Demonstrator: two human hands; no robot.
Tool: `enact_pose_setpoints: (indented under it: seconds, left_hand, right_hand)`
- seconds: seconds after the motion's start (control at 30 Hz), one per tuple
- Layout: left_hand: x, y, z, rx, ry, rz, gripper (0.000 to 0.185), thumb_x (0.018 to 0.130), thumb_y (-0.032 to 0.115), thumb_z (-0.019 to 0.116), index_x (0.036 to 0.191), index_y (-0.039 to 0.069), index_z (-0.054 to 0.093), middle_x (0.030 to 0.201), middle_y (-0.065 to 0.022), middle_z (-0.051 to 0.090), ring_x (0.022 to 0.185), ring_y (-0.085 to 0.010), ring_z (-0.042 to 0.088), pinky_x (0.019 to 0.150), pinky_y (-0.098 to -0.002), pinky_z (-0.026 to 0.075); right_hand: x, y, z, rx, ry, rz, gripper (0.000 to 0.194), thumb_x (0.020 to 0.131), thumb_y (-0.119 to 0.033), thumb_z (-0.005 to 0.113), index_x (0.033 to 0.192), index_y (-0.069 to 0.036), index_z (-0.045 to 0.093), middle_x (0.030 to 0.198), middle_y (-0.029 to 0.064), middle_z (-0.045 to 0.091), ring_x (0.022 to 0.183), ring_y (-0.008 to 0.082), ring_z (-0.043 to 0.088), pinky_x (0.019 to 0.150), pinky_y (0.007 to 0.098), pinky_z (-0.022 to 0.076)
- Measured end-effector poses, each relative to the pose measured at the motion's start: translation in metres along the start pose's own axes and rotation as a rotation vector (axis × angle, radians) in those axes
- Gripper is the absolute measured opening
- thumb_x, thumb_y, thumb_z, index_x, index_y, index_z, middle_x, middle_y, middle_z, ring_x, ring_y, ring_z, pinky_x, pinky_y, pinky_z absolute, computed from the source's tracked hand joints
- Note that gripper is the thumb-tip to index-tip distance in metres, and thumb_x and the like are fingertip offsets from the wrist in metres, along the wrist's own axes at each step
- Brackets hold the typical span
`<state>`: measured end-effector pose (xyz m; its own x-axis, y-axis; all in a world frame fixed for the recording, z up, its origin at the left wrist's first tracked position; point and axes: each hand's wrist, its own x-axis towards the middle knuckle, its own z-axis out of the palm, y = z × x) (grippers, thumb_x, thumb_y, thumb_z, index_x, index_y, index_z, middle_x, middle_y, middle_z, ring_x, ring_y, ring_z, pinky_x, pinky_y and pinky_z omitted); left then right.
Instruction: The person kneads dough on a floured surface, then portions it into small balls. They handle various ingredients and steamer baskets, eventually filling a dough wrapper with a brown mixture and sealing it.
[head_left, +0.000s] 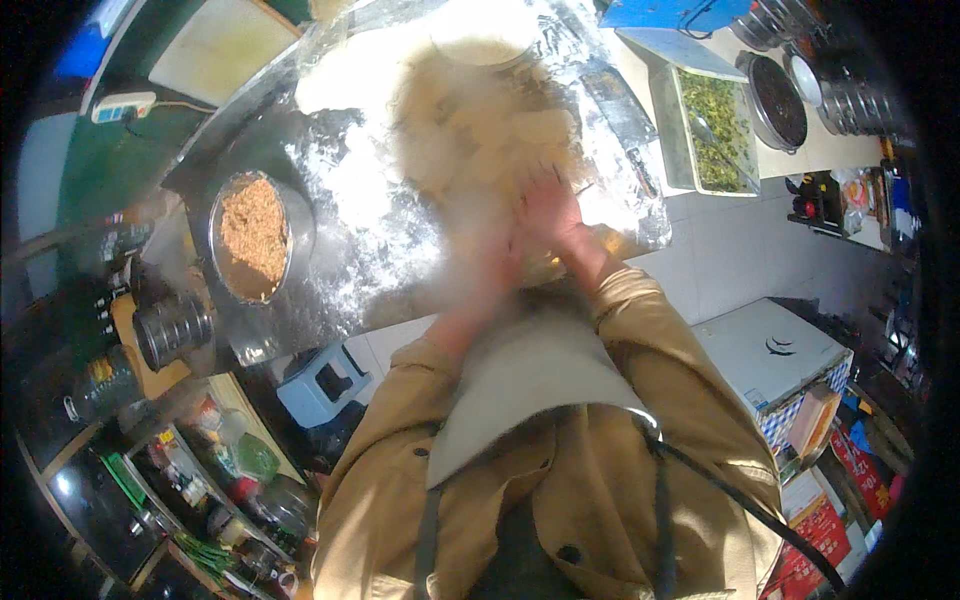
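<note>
A hazy blur covers the middle of the view. My right hand (551, 204) lies low over the floured metal worktop (360, 187), fingers pointing away from me, beside pale dough pieces (541, 127). Close by on its left is my left hand (499, 255), badly smeared; its fingers and anything under them cannot be made out. Whether either hand grips something does not show. A metal bowl (300, 225) of minced filling (255, 229) stands at the worktop's left side. Toward the right edge lies a broad-bladed knife (619, 105), its handle toward me.
Beyond the worktop's right side, a clear tub (671, 127) holds chopped greens (712, 127) and a spoon. A round pan (776, 101) with dark contents is next to it. A blue plastic stool (319, 390) stands below left, a white chest freezer (772, 349) below right.
</note>
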<state>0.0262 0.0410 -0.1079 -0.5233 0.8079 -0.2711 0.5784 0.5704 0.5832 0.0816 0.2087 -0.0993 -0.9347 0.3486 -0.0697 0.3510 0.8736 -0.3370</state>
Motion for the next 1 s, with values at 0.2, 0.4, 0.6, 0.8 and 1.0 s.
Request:
enact_pose_setpoints:
  seconds: [0.2,0.4,0.6,0.8,1.0]
  left_hand:
    - [-0.005,-0.012,-0.050,-0.290,0.044,-0.146,0.028,0.094,0.027,0.064,0.110,0.005,0.073,0.107,-0.0195,0.073,0.098,-0.0384,0.070,0.089,-0.0495,0.054]
    - [-0.005,0.008,-0.033,0.162,0.136,0.071,0.032,0.089,0.028,0.074,0.109,0.002,0.074,0.103,-0.0208,0.075,0.098,-0.0355,0.072,0.089,-0.0447,0.055]
    - [0.001,-0.025,-0.049,-0.325,0.149,0.132,0.032,0.090,0.029,0.074,0.111,0.004,0.075,0.104,-0.0202,0.075,0.098,-0.0345,0.072,0.089,-0.0447,0.055]
    - [-0.022,0.007,-0.032,-0.161,0.037,-0.184,0.026,0.091,0.025,0.072,0.110,0.008,0.075,0.098,-0.0192,0.074,0.097,-0.0351,0.072,0.088,-0.0453,0.055]
    - [0.012,-0.013,-0.047,-0.174,-0.107,-0.013,0.031,0.091,0.026,0.071,0.114,0.004,0.072,0.101,-0.0190,0.074,0.093,-0.0352,0.072,0.082,-0.0449,0.056]
  right_hand:
    - [-0.059,0.011,-0.007,-0.110,0.132,-0.200,0.062,0.091,-0.033,0.064,0.144,-0.004,0.054,0.152,0.0215,0.050,0.142,0.0375,0.045,0.120,0.0516,0.0333]
    - [-0.018,0.006,0.011,0.101,-0.122,0.118,0.052,0.090,-0.019,0.062,0.140,-0.004,0.058,0.149,0.0220,0.052,0.141,0.0412,0.045,0.118,0.0480,0.0375]
    - [-0.043,0.005,0.004,0.023,0.160,-0.124,0.057,0.087,-0.021,0.063,0.140,-0.001,0.057,0.145,0.0215,0.055,0.136,0.0420,0.050,0.116,0.0510,0.0400]
    - [-0.035,-0.005,-0.015,-0.105,0.043,-0.091,0.058,0.091,-0.019,0.058,0.144,0.002,0.052,0.154,0.0247,0.046,0.144,0.0405,0.042,0.120,0.0482,0.0337]
    - [-0.026,0.004,-0.001,0.007,0.012,-0.049,0.053,0.091,-0.018,0.055,0.142,-0.002,0.054,0.153,0.0241,0.047,0.143,0.0393,0.043,0.119,0.0487,0.0354]
